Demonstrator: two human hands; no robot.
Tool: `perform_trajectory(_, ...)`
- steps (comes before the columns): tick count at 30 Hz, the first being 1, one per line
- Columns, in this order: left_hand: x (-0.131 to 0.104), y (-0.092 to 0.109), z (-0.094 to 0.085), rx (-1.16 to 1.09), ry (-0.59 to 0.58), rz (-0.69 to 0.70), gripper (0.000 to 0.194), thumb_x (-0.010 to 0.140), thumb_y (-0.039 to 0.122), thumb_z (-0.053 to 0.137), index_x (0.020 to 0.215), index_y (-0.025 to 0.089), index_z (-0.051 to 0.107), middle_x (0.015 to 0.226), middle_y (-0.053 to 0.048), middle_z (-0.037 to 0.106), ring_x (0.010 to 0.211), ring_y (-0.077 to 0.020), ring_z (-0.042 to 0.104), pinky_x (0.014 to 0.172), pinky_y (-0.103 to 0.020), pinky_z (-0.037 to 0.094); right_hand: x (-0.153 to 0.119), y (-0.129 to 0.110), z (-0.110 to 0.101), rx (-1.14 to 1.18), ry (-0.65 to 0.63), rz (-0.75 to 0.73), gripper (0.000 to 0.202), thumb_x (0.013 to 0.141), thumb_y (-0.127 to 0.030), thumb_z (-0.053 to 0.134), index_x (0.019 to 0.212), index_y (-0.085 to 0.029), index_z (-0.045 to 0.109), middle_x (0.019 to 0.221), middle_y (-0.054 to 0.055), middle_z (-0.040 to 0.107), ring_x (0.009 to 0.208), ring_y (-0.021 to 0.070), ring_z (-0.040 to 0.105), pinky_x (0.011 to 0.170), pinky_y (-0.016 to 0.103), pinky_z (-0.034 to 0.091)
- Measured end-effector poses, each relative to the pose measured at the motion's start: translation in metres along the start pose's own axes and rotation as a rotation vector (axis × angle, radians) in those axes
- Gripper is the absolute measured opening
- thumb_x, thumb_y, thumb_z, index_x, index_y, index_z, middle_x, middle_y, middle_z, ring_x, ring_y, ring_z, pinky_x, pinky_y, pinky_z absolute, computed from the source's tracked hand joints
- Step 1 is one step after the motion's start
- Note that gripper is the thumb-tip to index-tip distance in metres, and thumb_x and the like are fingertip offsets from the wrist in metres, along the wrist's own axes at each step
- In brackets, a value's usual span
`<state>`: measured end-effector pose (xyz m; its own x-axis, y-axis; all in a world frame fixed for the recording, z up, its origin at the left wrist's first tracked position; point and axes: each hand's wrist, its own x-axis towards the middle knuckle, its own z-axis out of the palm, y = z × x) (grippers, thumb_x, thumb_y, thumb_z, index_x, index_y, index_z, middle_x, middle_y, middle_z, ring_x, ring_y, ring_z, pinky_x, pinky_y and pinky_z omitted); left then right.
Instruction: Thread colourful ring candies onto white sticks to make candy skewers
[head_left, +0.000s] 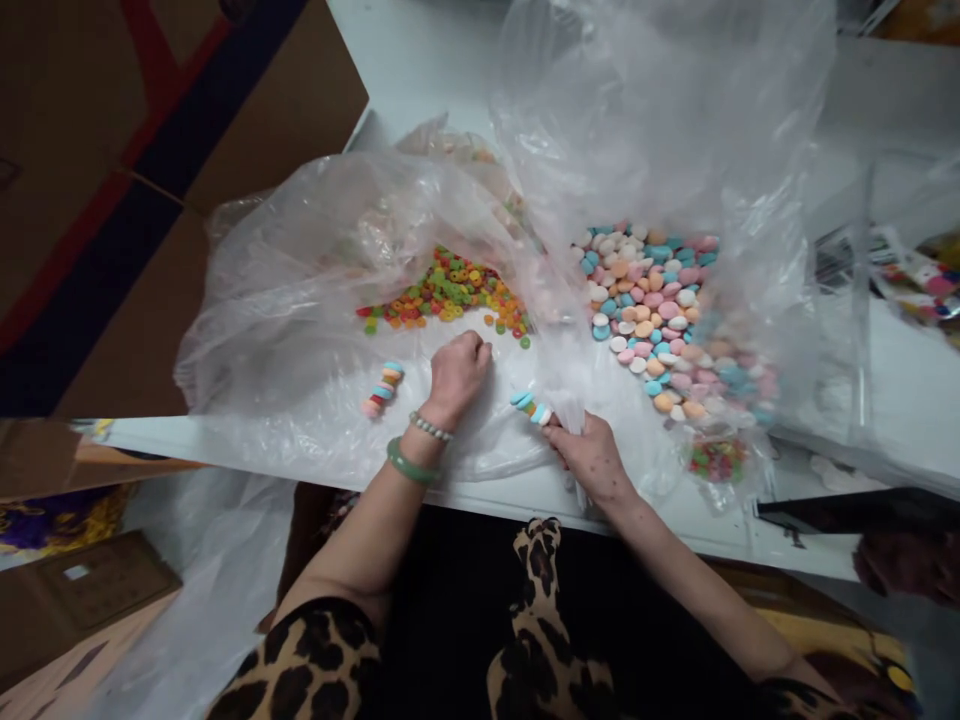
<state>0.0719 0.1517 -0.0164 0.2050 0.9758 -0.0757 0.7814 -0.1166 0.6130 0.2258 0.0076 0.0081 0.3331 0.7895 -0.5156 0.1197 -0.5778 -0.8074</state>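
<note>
L hand (459,375): fingers curled in close tog., knuckles up, over the white plastic just below the small ring candies (457,290). Tips are hidden, so can't tell if they're pinching anything. Wrist has a bead bracelet (430,427) + a green bangle (412,462).

R hand (591,458): thumb & fingers clamped on the lower end of a short candy stack (531,406), blue/green/white pcs, which sticks out up & left of the fingertips. Some clear plastic also runs by the same fingers; can't tell if it's gripped too.

2nd candy stack (382,390), pink/blue/orange/red pcs, lies on the plastic left of the L hand, not touching it.

Ring candies spill from the mouth of a big clear bag (300,230). Pastel round candies (652,310) sit in a pile up & right of the R hand, partly under clear film. Small bag w/ red & green bits (718,458) is nr the table edge, well right of R hand. Cardboard box (247,150) stands at far left.
</note>
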Motion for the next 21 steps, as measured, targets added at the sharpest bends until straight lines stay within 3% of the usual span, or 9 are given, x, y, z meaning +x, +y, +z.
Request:
perform_trajectory(3,-0.041,0.003,-0.004,-0.579,-0.205,-0.183,0.022,0.084,0.037,0.051,0.070,0.019,0.052,0.051,0.003,0.052,0.044,-0.0110,0.047,0.046,-0.023,0.035,-0.001,0.005,0.004,-0.043,-0.016,-0.046,0.016,0.067,-0.033,0.063,0.064,-0.020,0.054,0.046,-0.006,0.046,0.046,0.0116,0.043,0.046,0.024,0.034)
perform_trajectory(6,-0.065,0.007,-0.006,-0.945,-0.330,-0.279,0.026,0.080,0.043,0.059,0.073,0.019,0.051,0.044,0.006,0.048,0.035,-0.0077,0.040,0.039,-0.020,0.029,-0.006,0.006,0.007,-0.090,-0.034,-0.079,0.015,0.067,-0.033,0.063,0.065,-0.020,0.057,0.046,-0.006,0.046,0.049,0.0134,0.046,0.049,0.024,0.035)
perform_trajectory(11,-0.076,0.009,-0.005,-1.066,-0.342,-0.288,0.025,0.072,0.038,0.070,0.072,0.016,0.058,0.050,0.005,0.051,0.038,-0.0059,0.045,0.038,-0.018,0.031,-0.014,0.005,0.009,-0.136,-0.013,-0.134,0.014,0.067,-0.032,0.063,0.065,-0.020,0.058,0.050,-0.005,0.049,0.054,0.0144,0.048,0.052,0.024,0.037)
perform_trajectory(16,-0.084,0.011,0.005,-1.328,-0.349,-0.417,0.029,0.065,0.034,0.077,0.066,0.015,0.055,0.053,0.007,0.049,0.038,-0.0023,0.037,0.035,-0.017,0.020,-0.017,0.006,0.022,-0.146,0.102,-0.214,0.017,0.068,-0.035,0.062,0.066,-0.019,0.061,0.058,-0.003,0.055,0.060,0.0154,0.051,0.055,0.024,0.039)
perform_trajectory(19,-0.088,0.014,0.008,-1.464,-0.298,-0.491,0.029,0.064,0.033,0.079,0.066,0.015,0.056,0.059,0.005,0.054,0.047,-0.0045,0.047,0.042,-0.017,0.034,-0.019,0.005,0.024,-0.082,0.042,-0.226,0.017,0.070,-0.035,0.061,0.069,-0.018,0.064,0.058,-0.003,0.056,0.059,0.0152,0.053,0.055,0.024,0.041)
perform_trajectory(21,-0.088,0.017,0.009,-1.494,-0.224,-0.523,0.026,0.062,0.032,0.080,0.070,0.015,0.061,0.071,0.001,0.063,0.062,-0.0085,0.059,0.055,-0.020,0.046,-0.021,0.006,0.019,-0.043,-0.022,-0.241,0.016,0.071,-0.034,0.061,0.073,-0.019,0.067,0.059,-0.002,0.058,0.059,0.0153,0.054,0.056,0.025,0.042)
